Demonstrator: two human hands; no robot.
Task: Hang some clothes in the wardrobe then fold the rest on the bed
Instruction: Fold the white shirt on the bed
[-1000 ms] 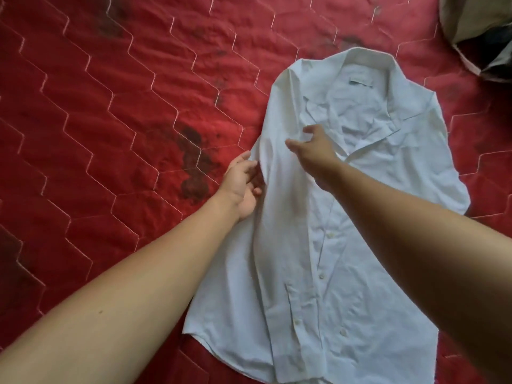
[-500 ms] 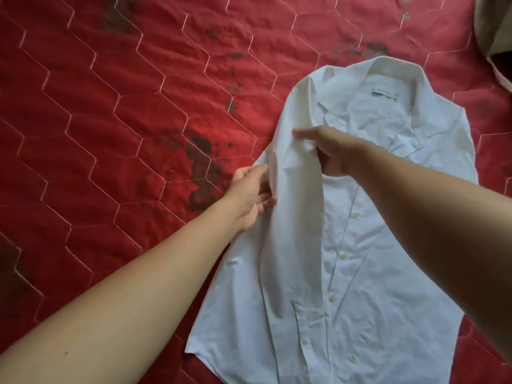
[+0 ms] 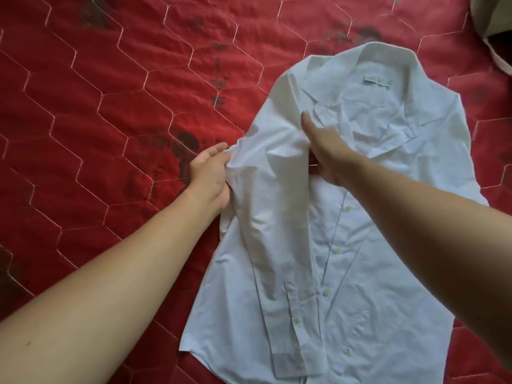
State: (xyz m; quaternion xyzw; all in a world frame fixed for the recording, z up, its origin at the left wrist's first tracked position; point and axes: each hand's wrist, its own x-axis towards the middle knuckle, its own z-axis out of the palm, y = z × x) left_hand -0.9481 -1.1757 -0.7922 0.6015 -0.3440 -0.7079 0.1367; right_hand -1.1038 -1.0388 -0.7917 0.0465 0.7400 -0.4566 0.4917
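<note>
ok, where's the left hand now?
Head view, left of centre: left hand grips the white shirt at its folded edge, over the red quilt.

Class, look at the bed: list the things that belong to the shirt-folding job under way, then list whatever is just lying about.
Part of the job:
white shirt, laid front-up
left hand, gripping its side edge
right hand, holding a fold near the collar
red quilted bedspread, the folding surface

Lying about:
beige cloth at the top right corner, untouched
</note>
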